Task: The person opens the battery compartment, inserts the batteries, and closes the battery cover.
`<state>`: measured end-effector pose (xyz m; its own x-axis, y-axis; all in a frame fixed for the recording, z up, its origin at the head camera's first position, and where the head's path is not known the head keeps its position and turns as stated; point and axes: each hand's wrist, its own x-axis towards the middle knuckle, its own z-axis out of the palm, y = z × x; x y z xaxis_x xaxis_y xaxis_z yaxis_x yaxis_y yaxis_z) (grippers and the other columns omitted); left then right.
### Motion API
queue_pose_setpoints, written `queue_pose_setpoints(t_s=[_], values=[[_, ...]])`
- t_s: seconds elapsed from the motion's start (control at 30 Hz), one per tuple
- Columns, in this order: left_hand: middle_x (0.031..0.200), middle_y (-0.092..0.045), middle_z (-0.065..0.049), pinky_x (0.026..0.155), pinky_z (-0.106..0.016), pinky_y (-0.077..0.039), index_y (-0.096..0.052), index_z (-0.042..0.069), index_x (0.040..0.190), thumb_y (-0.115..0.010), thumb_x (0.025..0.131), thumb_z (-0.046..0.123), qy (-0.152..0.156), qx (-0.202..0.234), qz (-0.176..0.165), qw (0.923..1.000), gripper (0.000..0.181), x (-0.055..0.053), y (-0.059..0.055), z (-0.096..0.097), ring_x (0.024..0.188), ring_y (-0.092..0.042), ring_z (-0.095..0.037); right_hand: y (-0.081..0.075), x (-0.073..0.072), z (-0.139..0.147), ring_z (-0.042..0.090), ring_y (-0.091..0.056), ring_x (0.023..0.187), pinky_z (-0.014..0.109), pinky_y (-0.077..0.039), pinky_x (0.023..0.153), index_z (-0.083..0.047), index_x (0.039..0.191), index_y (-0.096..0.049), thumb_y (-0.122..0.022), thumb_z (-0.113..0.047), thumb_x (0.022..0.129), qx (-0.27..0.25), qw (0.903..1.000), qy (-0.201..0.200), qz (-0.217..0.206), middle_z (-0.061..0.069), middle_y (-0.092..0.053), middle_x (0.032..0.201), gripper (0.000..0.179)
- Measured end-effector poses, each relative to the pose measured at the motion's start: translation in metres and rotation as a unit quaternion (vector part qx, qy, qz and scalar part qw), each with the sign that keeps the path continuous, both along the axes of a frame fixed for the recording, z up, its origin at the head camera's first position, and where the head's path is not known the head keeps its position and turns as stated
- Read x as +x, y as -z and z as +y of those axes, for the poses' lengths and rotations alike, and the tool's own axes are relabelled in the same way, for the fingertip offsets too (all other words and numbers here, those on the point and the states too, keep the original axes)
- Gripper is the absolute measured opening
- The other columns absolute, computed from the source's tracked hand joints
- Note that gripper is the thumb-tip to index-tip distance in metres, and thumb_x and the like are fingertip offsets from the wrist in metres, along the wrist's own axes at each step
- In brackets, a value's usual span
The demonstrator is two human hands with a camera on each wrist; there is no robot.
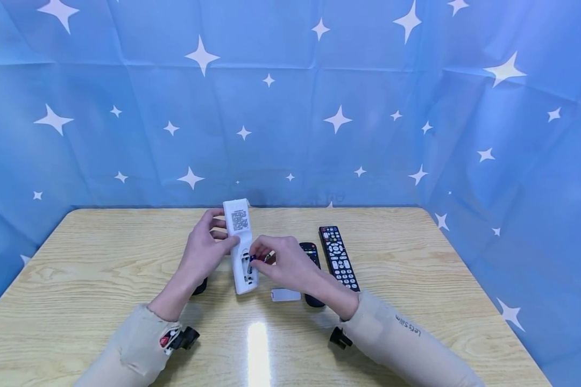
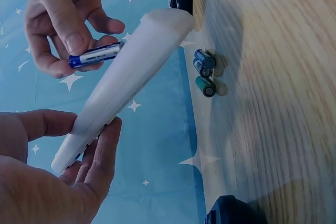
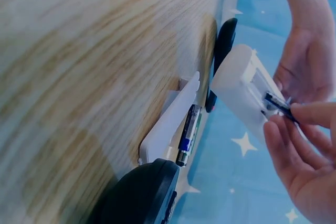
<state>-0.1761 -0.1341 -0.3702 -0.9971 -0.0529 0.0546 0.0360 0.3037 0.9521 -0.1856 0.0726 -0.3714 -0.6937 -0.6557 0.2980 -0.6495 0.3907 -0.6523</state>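
My left hand [image 1: 205, 244] grips a white remote control [image 1: 244, 236] by its sides, tilted above the table. Its back, with a printed label and an uncovered battery compartment, faces the head camera. Between thumb and fingers my right hand [image 1: 288, 263] pinches a blue and silver battery [image 2: 94, 55]. In the right wrist view one end of that battery [image 3: 280, 106] is at the compartment; how far it sits inside I cannot tell. A white battery cover [image 1: 285, 295] lies on the table below the right hand.
Loose batteries [image 2: 205, 72] lie on the table near the cover. A long black remote [image 1: 339, 258] lies to the right, beside another black remote [image 1: 314, 301] partly hidden by the right forearm. Past the left wrist, a black object [image 1: 200, 287] shows. Behind the table hangs a starred blue cloth [image 1: 290, 107].
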Motion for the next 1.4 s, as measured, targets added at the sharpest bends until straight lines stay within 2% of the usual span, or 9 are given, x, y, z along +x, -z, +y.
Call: queue_pose_setpoints(t_s=[0.27, 0.57, 0.83, 1.07, 1.4], values=[[0.122, -0.060, -0.019, 0.075, -0.036, -0.061, -0.042, 0.004, 0.149, -0.069, 0.093, -0.001, 0.002, 0.004, 0.009, 1.0000, 0.062, -0.0002, 0.0000, 0.0008, 0.102, -0.065, -0.032, 0.0006, 0.0011, -0.0012, 0.007, -0.067, 0.081, 0.022, -0.056, 0.065, -0.006, 0.102, -0.070, -0.076, -0.005, 0.093, -0.007, 0.9999, -0.006, -0.007, 0.002, -0.074, 0.092, 0.010], [0.123, -0.060, -0.019, 0.076, -0.037, -0.061, -0.041, 0.005, 0.150, -0.069, 0.094, 0.000, 0.004, 0.006, 0.001, 1.0000, 0.062, 0.0007, -0.0018, 0.0022, 0.104, -0.065, -0.032, 0.0048, 0.0000, -0.0005, 0.006, -0.067, 0.081, 0.023, -0.054, 0.060, -0.009, 0.100, -0.071, -0.077, -0.007, 0.093, -0.005, 0.9999, -0.017, -0.001, 0.000, -0.073, 0.091, 0.009], [0.121, -0.061, -0.019, 0.074, -0.035, -0.061, -0.042, 0.004, 0.149, -0.070, 0.093, -0.001, 0.006, 0.014, 0.007, 0.9999, 0.063, 0.0007, -0.0038, 0.0033, 0.102, -0.065, -0.032, 0.0047, -0.0007, -0.0003, 0.004, -0.061, 0.076, 0.023, -0.054, 0.063, -0.009, 0.101, -0.073, -0.076, -0.008, 0.094, -0.002, 0.9999, -0.016, 0.004, -0.005, -0.068, 0.088, 0.008], [0.120, -0.060, -0.020, 0.076, -0.037, -0.061, -0.043, 0.004, 0.148, -0.069, 0.093, -0.003, 0.014, 0.034, 0.006, 0.9993, 0.061, 0.0034, -0.0058, 0.0052, 0.101, -0.065, -0.031, 0.0054, -0.0006, -0.0009, 0.005, -0.061, 0.078, 0.023, -0.056, 0.063, -0.009, 0.103, -0.076, -0.070, -0.012, 0.100, -0.016, 0.9998, -0.002, -0.012, -0.005, -0.068, 0.093, 0.008], [0.119, -0.060, -0.020, 0.075, -0.035, -0.061, -0.043, 0.004, 0.147, -0.069, 0.092, -0.005, 0.024, 0.035, 0.015, 0.9990, 0.062, 0.0041, -0.0057, 0.0063, 0.099, -0.065, -0.030, 0.0064, -0.0009, -0.0011, 0.008, -0.060, 0.077, 0.025, -0.056, 0.063, -0.011, 0.100, -0.079, -0.072, -0.015, 0.099, -0.039, 0.9981, 0.026, -0.041, -0.006, -0.065, 0.089, 0.008]])
